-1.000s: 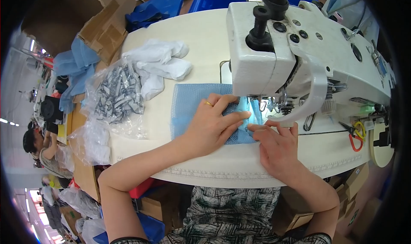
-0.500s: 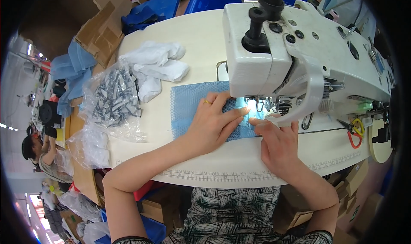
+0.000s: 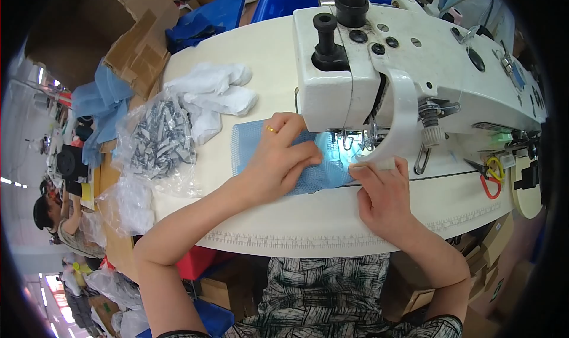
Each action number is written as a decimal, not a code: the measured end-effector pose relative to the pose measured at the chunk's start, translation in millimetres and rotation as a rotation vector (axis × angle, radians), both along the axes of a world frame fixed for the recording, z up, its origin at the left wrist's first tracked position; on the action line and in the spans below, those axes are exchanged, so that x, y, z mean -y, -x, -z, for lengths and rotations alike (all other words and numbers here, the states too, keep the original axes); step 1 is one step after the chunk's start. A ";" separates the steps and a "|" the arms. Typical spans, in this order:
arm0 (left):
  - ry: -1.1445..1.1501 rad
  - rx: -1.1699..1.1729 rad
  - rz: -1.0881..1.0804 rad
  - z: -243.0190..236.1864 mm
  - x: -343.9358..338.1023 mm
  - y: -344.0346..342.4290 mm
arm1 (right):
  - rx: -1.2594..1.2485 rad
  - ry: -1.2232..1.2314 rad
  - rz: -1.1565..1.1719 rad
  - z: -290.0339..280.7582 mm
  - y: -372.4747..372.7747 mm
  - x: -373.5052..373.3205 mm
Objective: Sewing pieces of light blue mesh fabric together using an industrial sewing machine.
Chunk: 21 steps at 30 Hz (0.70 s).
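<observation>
A piece of blue mesh fabric lies on the sewing table, its right part bunched under the lit needle area of a white sewing machine. My left hand, with a ring on one finger, rests on the mesh with bent fingers closed on a raised fold left of the needle. My right hand is right of the needle, its fingers curled and the fingertips pinching the mesh's right edge. The machine's curved white guard partly hides the right fingertips. The presser foot stands just behind the fabric.
Left on the table are white cloth pieces and a clear bag of small grey-and-white pieces. Red-and-yellow-handled scissors lie at the right. A printed ruler runs along the front edge. Cardboard boxes stand beyond; a person works far left.
My left fingers have drawn back left from the needle and curled, and the mesh there has bunched into a raised fold. My right hand stays near the fabric's right edge.
</observation>
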<state>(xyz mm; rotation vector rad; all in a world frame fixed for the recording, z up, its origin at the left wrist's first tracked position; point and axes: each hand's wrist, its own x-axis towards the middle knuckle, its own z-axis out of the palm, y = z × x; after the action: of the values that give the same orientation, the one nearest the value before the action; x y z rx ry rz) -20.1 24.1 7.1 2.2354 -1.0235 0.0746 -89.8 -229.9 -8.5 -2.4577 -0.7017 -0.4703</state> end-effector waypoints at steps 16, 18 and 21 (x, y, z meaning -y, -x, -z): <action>-0.166 -0.752 -0.460 -44.3 57.3 7.9 | 0.166 -0.149 -0.134 7.3 -2.4 -6.2; -0.077 -0.811 -0.482 -33.9 60.9 8.1 | 0.136 -0.169 -0.136 5.1 -1.8 -6.5; 0.052 -0.936 -0.481 -24.9 57.8 5.3 | 0.103 -0.142 -0.136 2.6 0.3 -6.2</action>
<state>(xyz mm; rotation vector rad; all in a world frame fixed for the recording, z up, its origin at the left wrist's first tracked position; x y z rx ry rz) -25.4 -33.8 32.0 2.0376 0.0192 -0.6623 -90.1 -223.7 -11.1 -2.2502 -0.8415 -0.5762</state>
